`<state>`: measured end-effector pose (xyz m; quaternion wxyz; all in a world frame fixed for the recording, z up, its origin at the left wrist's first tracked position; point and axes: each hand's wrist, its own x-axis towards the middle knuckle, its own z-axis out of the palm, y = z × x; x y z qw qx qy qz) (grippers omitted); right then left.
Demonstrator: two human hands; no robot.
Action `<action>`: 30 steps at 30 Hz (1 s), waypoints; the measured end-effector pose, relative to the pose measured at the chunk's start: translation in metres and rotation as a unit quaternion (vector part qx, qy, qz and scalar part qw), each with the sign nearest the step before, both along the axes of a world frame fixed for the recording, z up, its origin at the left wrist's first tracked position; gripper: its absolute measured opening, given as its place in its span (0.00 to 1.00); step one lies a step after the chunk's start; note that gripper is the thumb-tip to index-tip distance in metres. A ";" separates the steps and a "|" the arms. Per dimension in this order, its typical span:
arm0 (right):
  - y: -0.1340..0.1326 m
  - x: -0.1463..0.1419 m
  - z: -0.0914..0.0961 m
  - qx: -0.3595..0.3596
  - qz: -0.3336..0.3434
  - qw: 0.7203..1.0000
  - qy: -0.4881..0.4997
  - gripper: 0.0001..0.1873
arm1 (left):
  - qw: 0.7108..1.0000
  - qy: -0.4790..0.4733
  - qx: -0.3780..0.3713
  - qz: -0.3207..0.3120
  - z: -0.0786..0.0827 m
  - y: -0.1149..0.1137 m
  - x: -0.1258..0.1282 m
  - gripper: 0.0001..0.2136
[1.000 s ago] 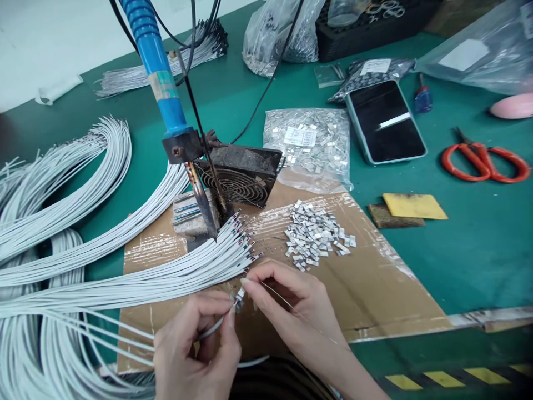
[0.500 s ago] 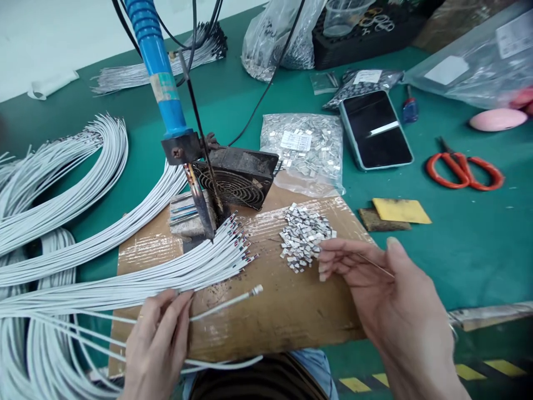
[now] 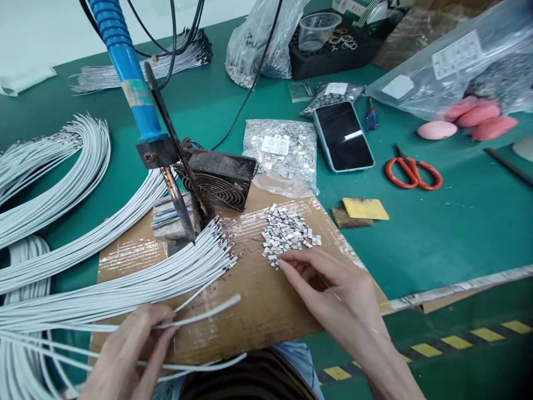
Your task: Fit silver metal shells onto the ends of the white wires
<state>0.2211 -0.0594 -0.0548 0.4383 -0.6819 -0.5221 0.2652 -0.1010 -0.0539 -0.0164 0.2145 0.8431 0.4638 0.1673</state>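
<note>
My left hand (image 3: 125, 350) pinches a single white cable (image 3: 208, 311) low at the left, over the cardboard sheet (image 3: 258, 311); the cable's free end points right. Beside it lies a fanned bundle of white cables (image 3: 125, 278) with red and black stripped tips. My right hand (image 3: 333, 294) reaches with fingers together to the near edge of a pile of small silver metal clips (image 3: 287, 233) on the cardboard; its fingertips touch the pile. A blue-handled soldering iron (image 3: 133, 100) stands in a holder above the cable tips.
A small dark fan (image 3: 216, 180) sits behind the iron. A bag of clips (image 3: 283, 150), a phone (image 3: 343, 144), orange scissors (image 3: 412, 172), a yellow sponge (image 3: 364, 208) and plastic bags (image 3: 449, 72) lie on the green table (image 3: 458, 233). More cable loops (image 3: 50, 183) fill the left side.
My hands have come apart: the left drew the fitted cable down-left and picked up another, the right went over to the clip pile. The view has shifted right.
</note>
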 end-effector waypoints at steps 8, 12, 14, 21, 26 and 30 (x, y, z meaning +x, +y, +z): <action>-0.005 -0.006 -0.008 0.019 0.046 0.991 -0.121 0.04 | 0.965 -0.095 -0.242 -0.039 0.008 0.005 0.075 0.07; -0.007 -0.004 -0.008 0.025 0.056 0.989 -0.134 0.04 | 0.910 -0.198 -0.351 0.101 -0.006 0.008 0.083 0.11; -0.007 -0.005 -0.009 0.038 0.053 0.988 -0.141 0.04 | 0.873 -0.257 -0.383 0.158 -0.009 0.010 0.083 0.12; -0.010 -0.032 0.004 -0.033 -0.034 0.996 0.079 0.02 | 0.792 -0.359 -0.430 0.245 0.004 0.017 0.086 0.19; -0.003 -0.060 0.018 -0.041 0.061 0.974 0.217 0.04 | 0.780 -0.375 -0.433 0.253 0.007 0.018 0.084 0.18; 0.004 -0.068 0.019 -0.035 0.132 0.949 0.283 0.06 | 0.779 -0.373 -0.436 0.252 0.009 0.017 0.083 0.19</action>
